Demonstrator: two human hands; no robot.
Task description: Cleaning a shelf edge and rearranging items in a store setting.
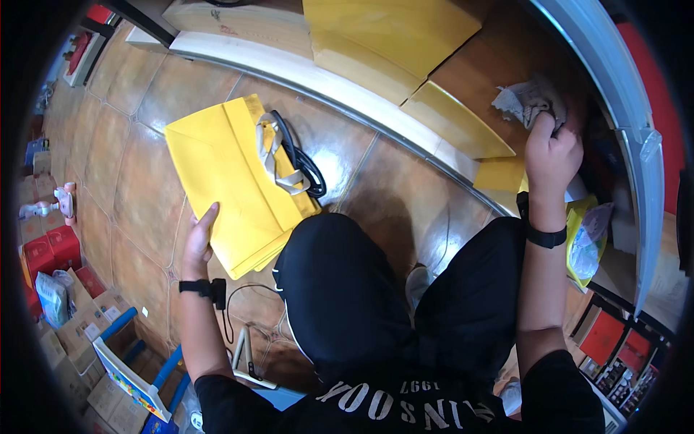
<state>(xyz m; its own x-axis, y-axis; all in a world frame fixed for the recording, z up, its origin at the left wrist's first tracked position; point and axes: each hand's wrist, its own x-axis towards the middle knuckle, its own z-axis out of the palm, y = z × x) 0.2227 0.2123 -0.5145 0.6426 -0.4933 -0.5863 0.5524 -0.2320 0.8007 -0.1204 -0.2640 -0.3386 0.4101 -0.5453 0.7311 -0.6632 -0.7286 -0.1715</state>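
My left hand (201, 236) grips a stack of flat yellow paper bags (227, 168) by its near-left edge, thumb on top. Off the stack's right edge hang a beige ribbon handle (267, 144) and black looped cords (309, 171); I cannot tell whether the cords belong to the bags. At the upper right, my right hand (553, 152) is closed on a crumpled grey-white cloth (534, 103). The cloth is over the brown surface inside a low shelf (466, 65), in shadow.
Yellow sheets or boxes (390, 38) lie along the shelf. A pale-blue framed door (642, 152) curves along the right, beside a yellow bag with clear plastic (588, 241). Cartons (97, 331) and a blue-legged stool (133, 374) stand lower left on the tiled floor (130, 195).
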